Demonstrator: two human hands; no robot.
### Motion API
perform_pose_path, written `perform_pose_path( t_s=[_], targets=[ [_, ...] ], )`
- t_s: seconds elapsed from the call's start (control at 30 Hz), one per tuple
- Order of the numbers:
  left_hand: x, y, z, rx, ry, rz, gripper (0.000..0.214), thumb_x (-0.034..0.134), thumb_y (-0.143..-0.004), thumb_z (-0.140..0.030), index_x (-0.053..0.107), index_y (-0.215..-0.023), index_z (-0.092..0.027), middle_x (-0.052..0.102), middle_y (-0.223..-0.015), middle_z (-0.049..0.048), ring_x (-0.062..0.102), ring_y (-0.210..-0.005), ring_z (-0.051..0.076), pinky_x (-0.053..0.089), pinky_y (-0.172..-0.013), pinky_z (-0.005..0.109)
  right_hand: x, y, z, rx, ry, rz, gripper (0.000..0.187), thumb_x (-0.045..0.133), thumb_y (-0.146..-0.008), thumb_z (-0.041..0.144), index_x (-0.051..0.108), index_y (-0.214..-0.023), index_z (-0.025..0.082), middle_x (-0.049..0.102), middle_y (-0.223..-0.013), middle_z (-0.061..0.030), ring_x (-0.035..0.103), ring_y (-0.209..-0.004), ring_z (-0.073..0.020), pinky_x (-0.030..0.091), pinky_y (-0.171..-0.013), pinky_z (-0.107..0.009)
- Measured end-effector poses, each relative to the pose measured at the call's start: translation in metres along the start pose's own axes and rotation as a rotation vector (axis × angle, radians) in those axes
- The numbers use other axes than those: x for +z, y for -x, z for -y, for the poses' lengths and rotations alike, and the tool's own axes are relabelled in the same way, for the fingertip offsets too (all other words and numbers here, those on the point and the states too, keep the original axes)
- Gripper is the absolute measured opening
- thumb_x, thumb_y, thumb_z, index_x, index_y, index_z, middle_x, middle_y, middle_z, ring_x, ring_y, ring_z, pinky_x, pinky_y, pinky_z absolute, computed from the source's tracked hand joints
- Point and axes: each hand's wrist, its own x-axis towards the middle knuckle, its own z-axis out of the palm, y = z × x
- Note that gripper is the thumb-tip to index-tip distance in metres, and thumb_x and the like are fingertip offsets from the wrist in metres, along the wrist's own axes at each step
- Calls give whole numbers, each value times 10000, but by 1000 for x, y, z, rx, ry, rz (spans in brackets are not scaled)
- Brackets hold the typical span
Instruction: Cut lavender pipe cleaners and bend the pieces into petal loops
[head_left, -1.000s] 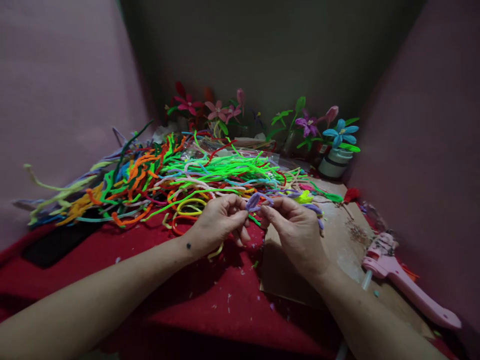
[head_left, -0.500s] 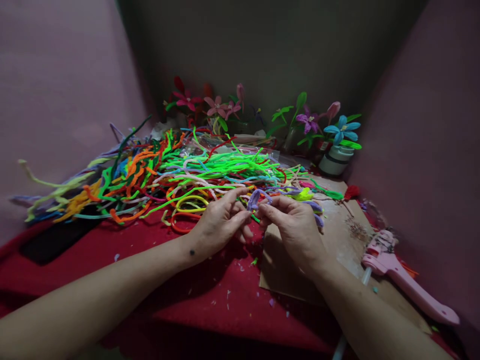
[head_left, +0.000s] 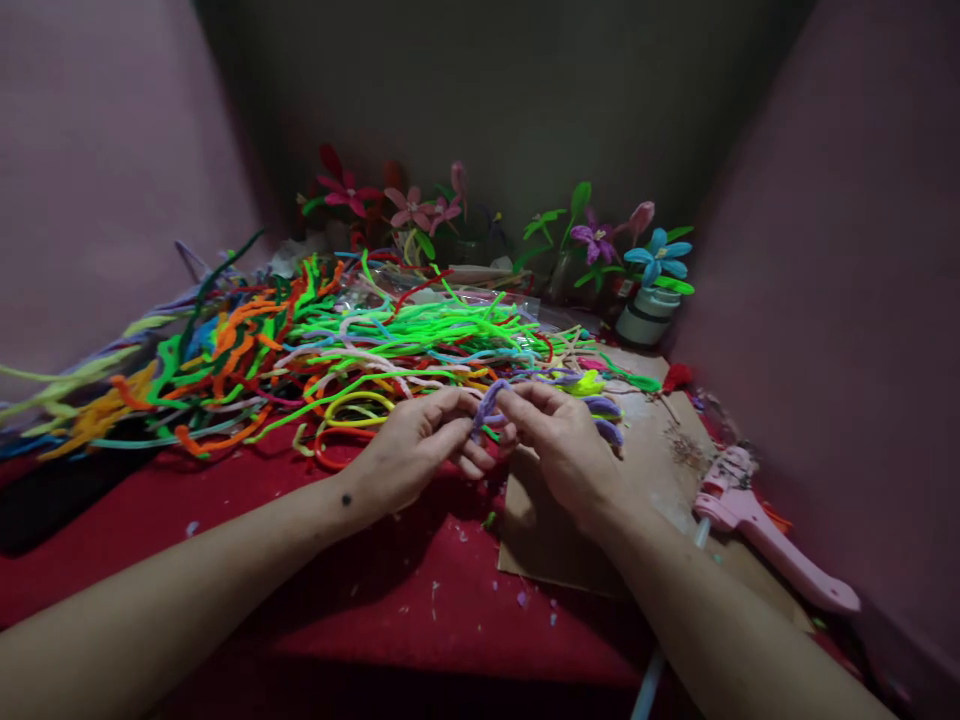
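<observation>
HANDS AT WORK: Two bare hands meet at ctr frame over a red-covered surface (head_left: 420, 610), both on one purple pipe cleaner (head_left: 486, 402). The left hand (head_left: 409, 455) & right hand (head_left: 562, 450) sit close together, fingertips almost touching. Each pinches the purple pipe cleaner btwn thumb & forefinger, other fingers curled in. The stem stands as a small bent loop in the gap btwn the hands, just above the surface. More purple fuzz shows past the right hand's knuckles; can't tell if it is the same stem.

Behind the hands, across left & ctr frame, sprawls a loose pile of pipe cleaners (head_left: 337, 335) in neon green, orange, yellow, red & blue, w/ a yellow loop (head_left: 358, 408) lying just left of the left hand. A brown cardboard sheet (head_left: 536, 545) lies on the red cover under the right hand & wrist. At lower right, just beside the sheet, a pink glue gun (head_left: 765, 545) lies on its side, nozzle end nearer the hands.

Upper ctr, along the dark back wall, stands a row of pipe-cleaner flowers (head_left: 409, 205): red & pink at left, purple further right, then a blue flower (head_left: 658, 255) in a small pot (head_left: 643, 320). Small scraps dot the red cover at bottom ctr.
</observation>
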Motion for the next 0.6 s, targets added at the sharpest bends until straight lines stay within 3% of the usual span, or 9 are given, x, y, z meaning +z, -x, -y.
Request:
perform_pose_path(
  t_s=[0.13, 0.3, 0.43, 0.6],
  targets=[
    [-1, -1, -7, -133, 30, 36, 95, 509, -821, -199, 550, -858, -121, 676, -673, 34, 645, -550, 116, 522, -526, 190, -4, -3, -3, 34, -109, 57, 202, 654, -698, 348, 640, -719, 147, 575, -636, 10, 473, -522, -78, 357, -503, -223],
    [-4, -3, -2, -261, 7, 76, 63, 542, -770, -187, 541, -764, -124, 670, -604, 40, 621, -456, 123, 490, -440, 189, -3, -4, -7, 45, -101, 1, 159, 692, -650, 291, 638, -640, 142, 603, -607, 9, 514, -550, -89, 403, -581, -238],
    [-7, -4, 4, -264, -107, 48, 84, 512, -779, -229, 527, -771, -146, 649, -572, 26, 613, -450, 134, 473, -402, 198, -1, -4, -9, 52, -112, -53, 159, 696, -629, 283, 626, -617, 141, 596, -583, 10, 515, -537, -93, 410, -596, -250],
    [-9, -5, 5, -271, -223, 91, 130, 523, -772, -285, 500, -747, -160, 622, -563, 21, 595, -436, 137, 391, -326, 162, -2, -6, -13, 77, -168, -114, 202, 694, -622, 307, 577, -577, 149, 532, -523, 37, 441, -466, -71, 349, -498, -224]
  ],
)
